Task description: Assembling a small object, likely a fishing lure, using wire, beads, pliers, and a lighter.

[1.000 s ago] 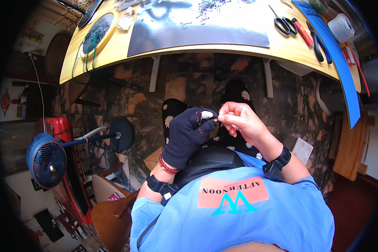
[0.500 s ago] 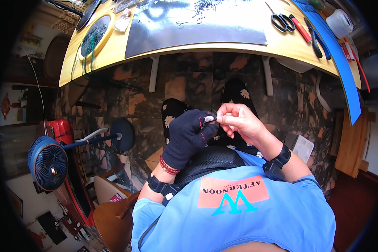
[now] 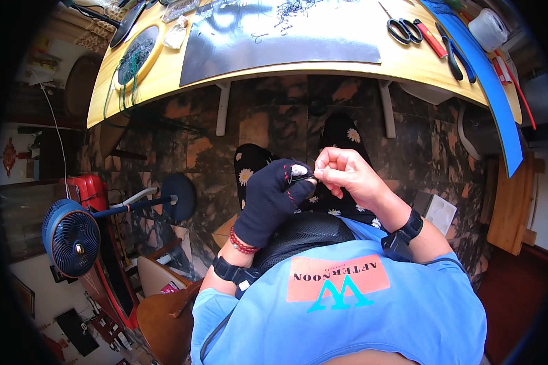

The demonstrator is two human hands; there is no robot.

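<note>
My left hand (image 3: 265,201), in a dark knit glove with red stitching, is closed in front of my lap. A whitish patch shows at its fingers, and a thin green thread (image 3: 301,179) runs across there. Bare and closed in a pinch, my right hand (image 3: 347,174) meets the left fingertips. Whatever lies between its thumb and forefinger is too small to make out. Beyond the hands, a dark shiny sheet (image 3: 274,52) on the table bears several small dark hook-like pieces (image 3: 293,15).
At the wooden table's (image 3: 164,79) left stands a yellow bowl (image 3: 156,52) with green threads hanging over its edge. On the right lie black-handled scissors (image 3: 404,31), a red lighter-like stick (image 3: 431,40), pliers (image 3: 455,58) and a blue strip (image 3: 499,115). A blue fan (image 3: 72,237) is at left.
The left hand has turned slightly, so more of the whitish patch and the green thread shows. The right hand stays pinched and has shifted very little.
</note>
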